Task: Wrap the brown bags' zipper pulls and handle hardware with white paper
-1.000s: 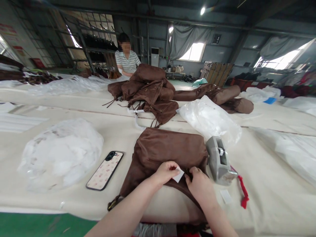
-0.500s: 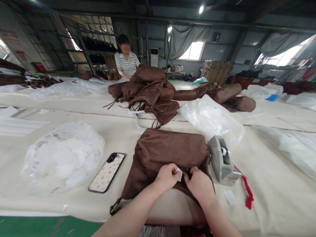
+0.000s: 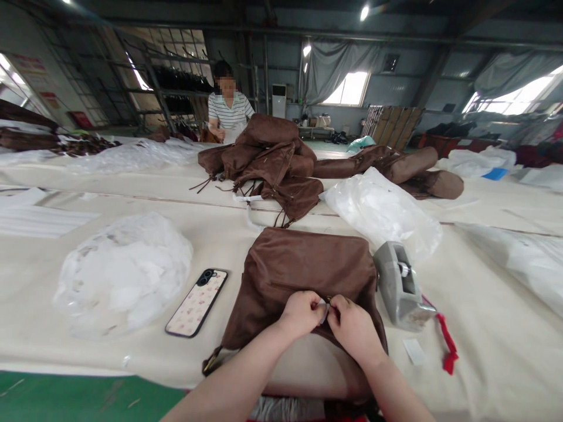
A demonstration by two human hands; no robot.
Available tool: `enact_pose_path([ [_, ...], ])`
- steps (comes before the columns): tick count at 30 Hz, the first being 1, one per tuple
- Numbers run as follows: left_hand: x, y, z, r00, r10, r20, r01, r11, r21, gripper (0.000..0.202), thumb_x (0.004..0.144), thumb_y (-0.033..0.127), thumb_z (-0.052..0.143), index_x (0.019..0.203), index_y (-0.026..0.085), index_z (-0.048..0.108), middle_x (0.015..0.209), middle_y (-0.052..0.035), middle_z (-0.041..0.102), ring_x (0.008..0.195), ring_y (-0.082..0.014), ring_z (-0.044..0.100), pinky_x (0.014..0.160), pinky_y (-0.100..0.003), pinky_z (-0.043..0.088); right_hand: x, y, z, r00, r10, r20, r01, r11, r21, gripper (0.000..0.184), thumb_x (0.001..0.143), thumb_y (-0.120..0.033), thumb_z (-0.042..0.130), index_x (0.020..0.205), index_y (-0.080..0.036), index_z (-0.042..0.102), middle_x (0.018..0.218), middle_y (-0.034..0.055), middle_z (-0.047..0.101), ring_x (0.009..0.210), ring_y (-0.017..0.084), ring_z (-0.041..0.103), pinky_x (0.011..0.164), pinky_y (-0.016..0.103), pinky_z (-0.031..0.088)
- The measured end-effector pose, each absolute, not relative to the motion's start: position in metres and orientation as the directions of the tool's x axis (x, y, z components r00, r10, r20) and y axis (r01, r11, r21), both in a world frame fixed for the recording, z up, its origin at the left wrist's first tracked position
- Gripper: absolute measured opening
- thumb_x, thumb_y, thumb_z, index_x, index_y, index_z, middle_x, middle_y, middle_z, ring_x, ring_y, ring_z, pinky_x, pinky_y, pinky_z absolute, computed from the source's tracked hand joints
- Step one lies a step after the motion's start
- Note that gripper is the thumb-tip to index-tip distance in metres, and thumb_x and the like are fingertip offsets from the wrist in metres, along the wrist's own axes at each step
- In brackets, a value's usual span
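Bag, lower centre of frame. Left hand pinches white slip; right hand curls at brass fitting, its hold I cannot tell. I judge crowded fingertips could crease the slip or make it drop.

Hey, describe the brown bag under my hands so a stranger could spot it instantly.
Start at the long cream table and come to its near edge, between the phone and the grey tape dispenser. The brown bag lies there, the left hand and right hand close together over it. Unlike the heaped brown bags farther back, it lies by itself.
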State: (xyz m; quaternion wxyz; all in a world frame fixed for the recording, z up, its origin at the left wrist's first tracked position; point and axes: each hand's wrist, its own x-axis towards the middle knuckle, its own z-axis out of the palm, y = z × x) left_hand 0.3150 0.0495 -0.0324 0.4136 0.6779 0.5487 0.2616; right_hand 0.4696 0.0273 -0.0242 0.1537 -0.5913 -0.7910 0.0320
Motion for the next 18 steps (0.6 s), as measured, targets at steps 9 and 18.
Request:
enact_pose_path([
  [9, 0.324, 0.053, -0.036, 0.201, 0.966, -0.160, 0.329, 0.087, 0.940, 0.022, 0.080, 0.028, 0.051, 0.073, 0.017, 0.070, 0.071, -0.0032, 0.070, 0.065, -0.0166, 0.063, 0.057, -0.023, 0.048, 0.466, 0.018, -0.026, -0.265, 0.910, 0.318, 0.935, 0.323, -0.148, 0.015, 0.091, -0.020, 0.044, 0.078, -0.020, 0.052, 0.071, 0.0021, 0.062, 0.061, 0.017, 0.059, 0.054, 0.028, 0.030],
  [18, 0.329, 0.061, -0.042, 0.216, 0.954, -0.210, 0.322, 0.133, 0.937, 0.027, 0.081, 0.031, 0.050, 0.070, 0.016, 0.068, 0.064, -0.0016, 0.066, 0.060, -0.0151, 0.063, 0.054, -0.022, 0.050, 0.462, 0.016, -0.024, -0.276, 0.918, 0.283, 0.906, 0.347, -0.243, 0.016, 0.089, -0.019, 0.044, 0.086, -0.019, 0.060, 0.081, 0.0055, 0.066, 0.070, 0.019, 0.062, 0.061, 0.028, 0.038],
])
